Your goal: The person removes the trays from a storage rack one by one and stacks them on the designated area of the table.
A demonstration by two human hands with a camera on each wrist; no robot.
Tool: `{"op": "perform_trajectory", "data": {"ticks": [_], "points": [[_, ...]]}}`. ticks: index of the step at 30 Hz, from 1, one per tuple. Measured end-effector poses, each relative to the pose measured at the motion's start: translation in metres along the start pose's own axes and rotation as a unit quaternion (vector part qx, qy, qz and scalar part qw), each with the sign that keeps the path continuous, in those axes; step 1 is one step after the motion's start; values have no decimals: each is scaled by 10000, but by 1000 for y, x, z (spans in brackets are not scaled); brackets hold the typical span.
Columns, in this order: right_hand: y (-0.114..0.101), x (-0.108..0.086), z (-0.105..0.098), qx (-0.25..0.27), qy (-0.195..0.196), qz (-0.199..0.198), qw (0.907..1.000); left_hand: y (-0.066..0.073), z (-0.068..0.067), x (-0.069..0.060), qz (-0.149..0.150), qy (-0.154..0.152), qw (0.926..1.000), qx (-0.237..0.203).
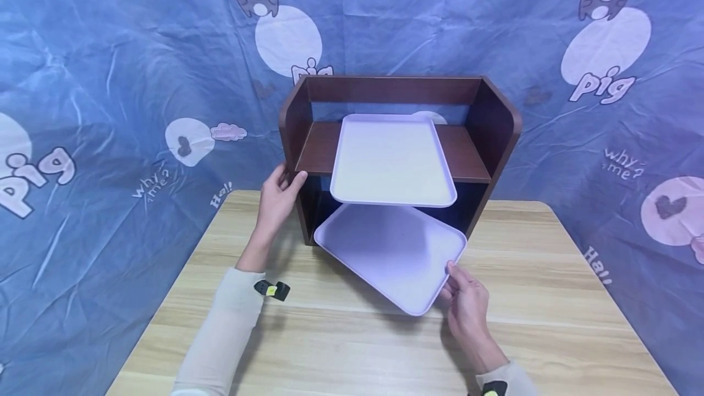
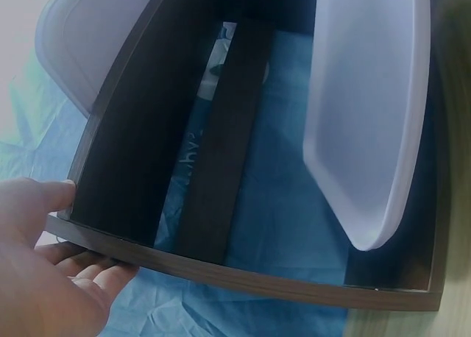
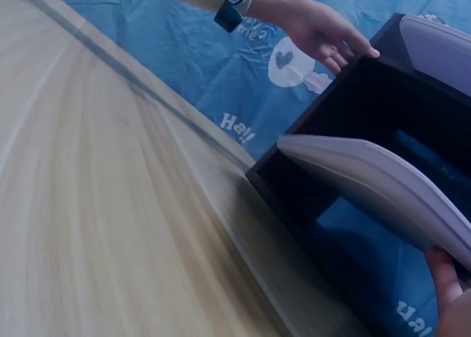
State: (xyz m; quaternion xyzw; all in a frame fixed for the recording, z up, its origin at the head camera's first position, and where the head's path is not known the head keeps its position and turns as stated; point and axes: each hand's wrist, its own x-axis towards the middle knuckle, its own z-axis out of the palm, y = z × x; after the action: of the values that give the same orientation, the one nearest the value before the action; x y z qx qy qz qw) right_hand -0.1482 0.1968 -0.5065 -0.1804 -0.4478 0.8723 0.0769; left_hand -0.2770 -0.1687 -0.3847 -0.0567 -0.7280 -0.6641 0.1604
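A lavender lower tray (image 1: 390, 255) is held at the lower opening of a brown shelf unit (image 1: 502, 133), its far end inside and its near corner projecting out over the tabletop (image 1: 341, 341). The tray is turned askew to the unit's front. Its right-hand edge is pinched by the right hand (image 1: 467, 305), with the thumb laid on the upper face and fingers clamped from beneath. A gap is seen between tray and tabletop in the right wrist view. Above it, a pale upper tray (image 1: 393, 161) is borne on the unit's upper board (image 1: 321, 142), its near end overhanging the front edge. The unit's left side panel (image 1: 294, 121) is gripped by the left hand (image 1: 277, 201): the thumb is placed at the board's front corner, and the fingers are curled round the panel's outer side. Pale sleeves (image 1: 222, 329) are worn on both arms, a dark strap (image 1: 282, 291) with a yellow mark being noted at the left wrist. The tabletop is backed by blue cloth (image 1: 137, 72) printed with pigs and lettering.
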Motion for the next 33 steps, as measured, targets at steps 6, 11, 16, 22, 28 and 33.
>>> {"op": "perform_trajectory", "data": {"ticks": [6, 11, 16, 22, 28, 33], "points": [[-7, 1, -4, -118, -282, -188, 9994, 0, -1, 0, 15, 49, 9999, 124], [-14, 3, -8, -180, -394, -166, 9989, 0, 0, 0, 28, 26, 9999, 107], [-22, 5, -12, -252, -521, -135, 9982, 0, 1, -1, 32, -2, 10000, 58], [-30, 5, -17, -384, -700, -161, 9967, 1, 0, -1, 77, -42, 9999, 89], [-36, 7, -21, -547, -745, -170, 9956, 2, 0, -2, 66, 16, 9999, 159], [-43, 8, -25, -623, -814, -179, 9946, 2, 0, -2, 56, 33, 9999, 149]]}}
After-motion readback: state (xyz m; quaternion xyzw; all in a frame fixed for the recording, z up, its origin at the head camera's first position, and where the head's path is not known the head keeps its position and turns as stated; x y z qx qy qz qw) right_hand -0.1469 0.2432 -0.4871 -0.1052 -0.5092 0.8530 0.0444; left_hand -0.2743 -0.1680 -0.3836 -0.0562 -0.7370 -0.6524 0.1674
